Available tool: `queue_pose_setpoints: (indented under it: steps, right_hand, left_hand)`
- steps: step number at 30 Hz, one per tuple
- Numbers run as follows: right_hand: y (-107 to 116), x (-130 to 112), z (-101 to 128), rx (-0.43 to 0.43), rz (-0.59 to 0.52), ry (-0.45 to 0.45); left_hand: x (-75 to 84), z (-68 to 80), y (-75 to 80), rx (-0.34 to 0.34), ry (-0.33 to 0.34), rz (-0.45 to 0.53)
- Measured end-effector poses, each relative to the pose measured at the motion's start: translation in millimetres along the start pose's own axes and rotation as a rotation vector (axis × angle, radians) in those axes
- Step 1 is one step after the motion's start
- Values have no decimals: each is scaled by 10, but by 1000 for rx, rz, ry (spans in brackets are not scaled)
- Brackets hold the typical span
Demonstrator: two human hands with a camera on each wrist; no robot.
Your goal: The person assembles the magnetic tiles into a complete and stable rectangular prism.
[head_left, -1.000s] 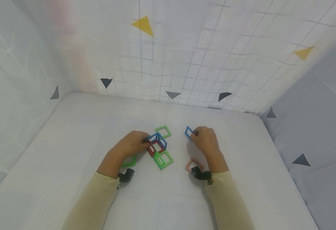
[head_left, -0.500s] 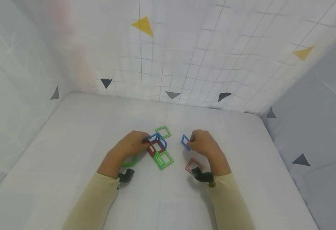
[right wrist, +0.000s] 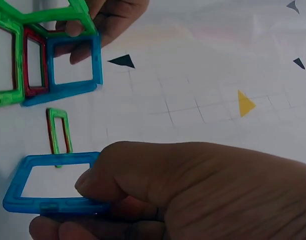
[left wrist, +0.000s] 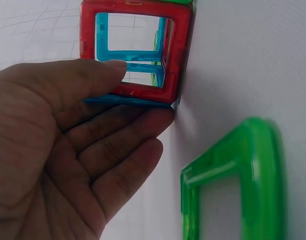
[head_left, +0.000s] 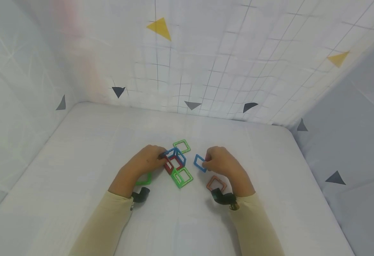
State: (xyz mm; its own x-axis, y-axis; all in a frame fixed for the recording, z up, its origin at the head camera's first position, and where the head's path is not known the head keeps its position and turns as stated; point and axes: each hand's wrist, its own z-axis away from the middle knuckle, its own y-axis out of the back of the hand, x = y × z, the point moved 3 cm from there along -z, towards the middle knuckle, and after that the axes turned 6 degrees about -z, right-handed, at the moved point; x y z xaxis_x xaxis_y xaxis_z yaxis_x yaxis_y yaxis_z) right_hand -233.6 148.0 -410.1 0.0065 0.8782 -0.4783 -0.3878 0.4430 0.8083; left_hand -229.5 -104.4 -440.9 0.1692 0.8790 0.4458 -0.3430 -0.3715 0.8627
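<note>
My left hand (head_left: 148, 160) holds a small open structure of magnetic tiles at its left side. In the left wrist view the thumb lies on its red tile (left wrist: 180, 45), with fingers by the blue tile's edge beneath. Blue tiles (right wrist: 96, 60) stand as other walls, and a flat green tile (head_left: 189, 173) adjoins the near side, with a second green one upright there. To the right, my right hand (head_left: 220, 161) pinches a loose blue magnetic tile (right wrist: 48, 205) between thumb and fingers. That tile is tilted and apart from the structure.
A green tile (head_left: 187, 144) lies just behind the structure. Another green tile (left wrist: 263, 175) is beside my left wrist. An orange-red tile (head_left: 210, 181) lies near my right wrist, partly covered by the black wrist camera (head_left: 223, 197). Draped walls surround the white table (head_left: 94, 121).
My right hand has moved left and toward me with the blue tile, bringing it closer to the structure. The left hand and the structure have stayed in place.
</note>
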Motion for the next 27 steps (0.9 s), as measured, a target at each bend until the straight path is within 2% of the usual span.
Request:
queue_pose_setpoints:
  steps: [9,27]
  right_hand:
    - [-64,-137,49,-52,26,37]
    - [-124,-213,88,-74,48,111]
  left_hand:
    - [-2,-5,3,-3,-12,6]
    - [8,8,8,3,-8,7]
